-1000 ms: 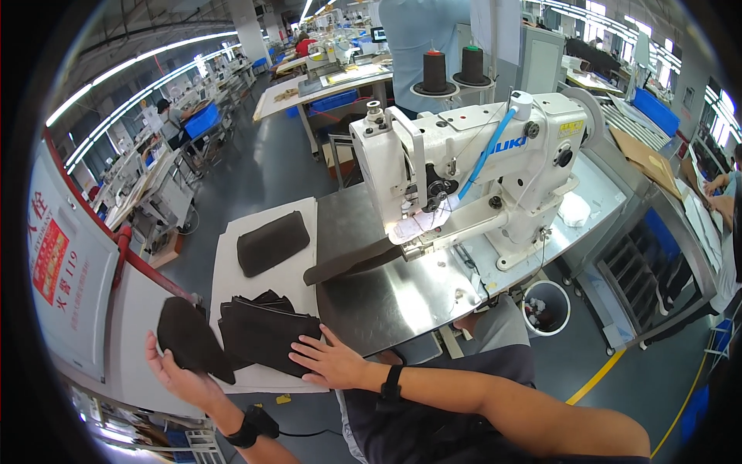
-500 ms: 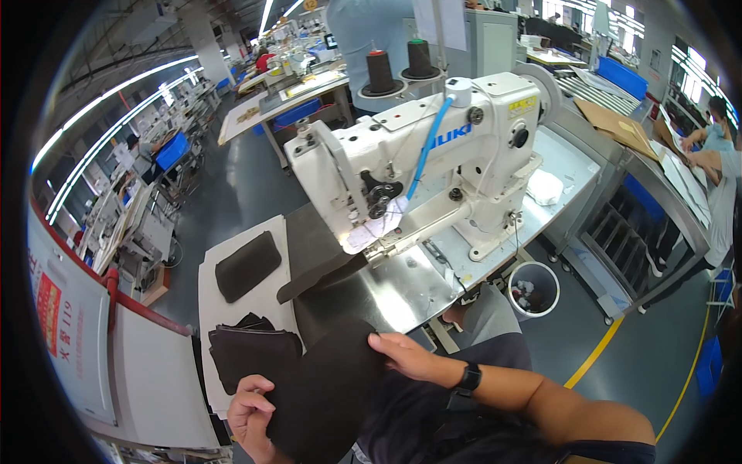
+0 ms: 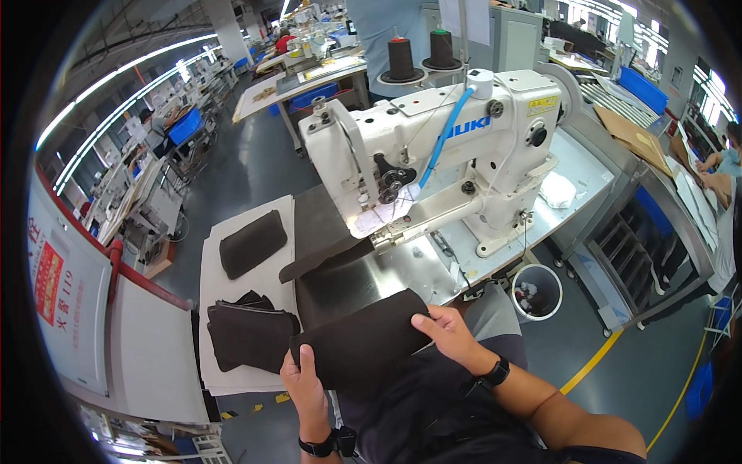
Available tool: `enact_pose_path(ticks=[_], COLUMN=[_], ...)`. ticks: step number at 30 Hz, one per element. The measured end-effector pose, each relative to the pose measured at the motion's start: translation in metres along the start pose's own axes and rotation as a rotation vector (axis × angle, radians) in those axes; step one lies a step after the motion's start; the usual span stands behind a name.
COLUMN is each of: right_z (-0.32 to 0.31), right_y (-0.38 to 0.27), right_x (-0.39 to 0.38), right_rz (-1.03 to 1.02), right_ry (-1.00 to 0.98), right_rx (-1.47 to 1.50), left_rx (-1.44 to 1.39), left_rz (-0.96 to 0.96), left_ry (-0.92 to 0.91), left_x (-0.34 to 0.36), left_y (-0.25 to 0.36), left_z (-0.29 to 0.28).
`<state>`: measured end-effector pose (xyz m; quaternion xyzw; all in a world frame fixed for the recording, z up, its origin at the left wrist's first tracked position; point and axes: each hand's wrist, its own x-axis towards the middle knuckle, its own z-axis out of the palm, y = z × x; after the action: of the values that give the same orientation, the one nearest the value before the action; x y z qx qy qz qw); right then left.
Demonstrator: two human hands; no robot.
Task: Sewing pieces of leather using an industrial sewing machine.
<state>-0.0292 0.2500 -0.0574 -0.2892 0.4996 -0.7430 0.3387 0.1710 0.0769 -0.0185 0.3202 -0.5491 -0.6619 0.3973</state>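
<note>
Pinching the left and right ends of a dark brown, flat, rounded-cornered panel of sheet material (image 3: 363, 340), the two bare hands hold it over the near edge of the steel worktop. The left hand (image 3: 306, 387) grips its left end with the thumb on top, the fingers mostly hidden beneath. The right hand (image 3: 452, 334) pinches its right end, thumb likewise on the upper face, and its fingers are partly out of sight. The panel is in front of the person's dark clothing, its far edge overlapping the view of the shiny steel worktop (image 3: 390, 277).

To the left, a pale, flat board (image 3: 263, 288) bears an uneven stack of dark brown panels (image 3: 251, 336) at its near end and a single dark brown panel (image 3: 253, 243) at its far end, the two well apart. Farther right stands a white industrial sewing machine (image 3: 440, 147) with a bright blue tube (image 3: 444, 138) along its head. A long dark brown strip (image 3: 323, 261) reaches leftward from beneath the machine's needle end. On the floor to the right is a round white bin (image 3: 536, 309) with scraps inside.
</note>
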Motion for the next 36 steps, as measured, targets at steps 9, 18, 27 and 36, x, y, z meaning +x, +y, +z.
enact_pose_path(ticks=[9, 18, 27, 36], right_z=[0.003, 0.002, 0.002, 0.005], right_y=[-0.004, -0.011, 0.003, -0.002], right_x=[0.009, 0.008, 0.005, 0.011], right_rz=[0.0, -0.078, -0.126, -0.049], right_ry=[0.127, 0.219, 0.218, 0.297], right_rx=[0.101, 0.097, 0.053, 0.173], left_rx=[0.206, 0.051, -0.031, -0.222], left_rz=[0.211, 0.102, 0.044, -0.112], left_ry=[0.035, 0.003, 0.057, 0.09], left_x=[0.001, 0.009, 0.009, 0.019], left_y=[-0.002, -0.01, -0.008, 0.003], left_z=[0.0, 0.008, 0.0, 0.005])
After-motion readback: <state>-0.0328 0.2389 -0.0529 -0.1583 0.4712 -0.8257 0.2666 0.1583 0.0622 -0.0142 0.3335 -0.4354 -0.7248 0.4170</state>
